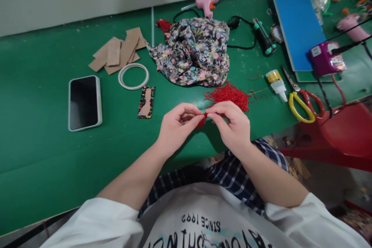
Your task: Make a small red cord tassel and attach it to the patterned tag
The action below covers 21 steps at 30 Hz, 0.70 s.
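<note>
Close to the table's front edge, my left hand point(180, 126) and my right hand point(231, 124) meet, each in a pinch. Between their fingertips is a small bundle of red thread point(201, 122), partly hidden by the fingers. A loose heap of red threads point(229, 97) lies on the table just beyond my right hand. Left of my hands rests a small cardboard strip covered in floral fabric point(146, 102), its bare cardboard showing in the middle. Farther back spreads a crumpled piece of dark floral fabric point(194, 54).
On the green table point(43, 155) lie a phone point(84, 102), a tape roll point(119, 78), cardboard pieces point(126, 50), a pink glue gun point(207, 4), a utility knife point(263, 37), a glue bottle point(276, 83), scissors point(302, 104) and a blue board point(299, 23). A red stool point(348, 131) stands at right.
</note>
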Available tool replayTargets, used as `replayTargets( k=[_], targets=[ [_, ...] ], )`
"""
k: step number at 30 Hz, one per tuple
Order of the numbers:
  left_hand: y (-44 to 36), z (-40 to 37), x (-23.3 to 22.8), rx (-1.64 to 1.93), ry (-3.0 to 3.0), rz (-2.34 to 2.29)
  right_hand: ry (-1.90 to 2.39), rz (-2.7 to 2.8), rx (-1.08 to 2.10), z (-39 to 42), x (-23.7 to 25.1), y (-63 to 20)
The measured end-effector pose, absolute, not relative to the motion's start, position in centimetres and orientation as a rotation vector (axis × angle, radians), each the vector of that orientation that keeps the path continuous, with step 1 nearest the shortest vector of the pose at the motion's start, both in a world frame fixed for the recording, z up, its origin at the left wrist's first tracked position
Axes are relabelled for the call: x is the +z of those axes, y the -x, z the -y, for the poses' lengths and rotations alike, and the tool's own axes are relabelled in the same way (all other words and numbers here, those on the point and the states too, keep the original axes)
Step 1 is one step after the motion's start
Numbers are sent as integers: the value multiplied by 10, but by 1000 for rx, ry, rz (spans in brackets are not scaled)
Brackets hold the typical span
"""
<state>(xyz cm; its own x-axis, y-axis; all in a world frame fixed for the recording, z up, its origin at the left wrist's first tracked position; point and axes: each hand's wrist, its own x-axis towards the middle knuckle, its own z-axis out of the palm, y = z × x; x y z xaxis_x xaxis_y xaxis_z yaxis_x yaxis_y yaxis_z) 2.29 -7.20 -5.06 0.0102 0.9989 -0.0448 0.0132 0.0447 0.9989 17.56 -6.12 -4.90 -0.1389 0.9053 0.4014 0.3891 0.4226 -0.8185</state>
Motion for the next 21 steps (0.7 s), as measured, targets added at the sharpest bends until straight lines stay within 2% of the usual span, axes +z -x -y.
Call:
replayTargets(
  k=[14,21],
  targets=[
    [-20,69,-54,1042,-884,-1062,1214,1495,988,60,-55,-175],
    [-21,69,-53,1044,-905,-1080,1196,1627,856,59,-53,-176]
  ],
)
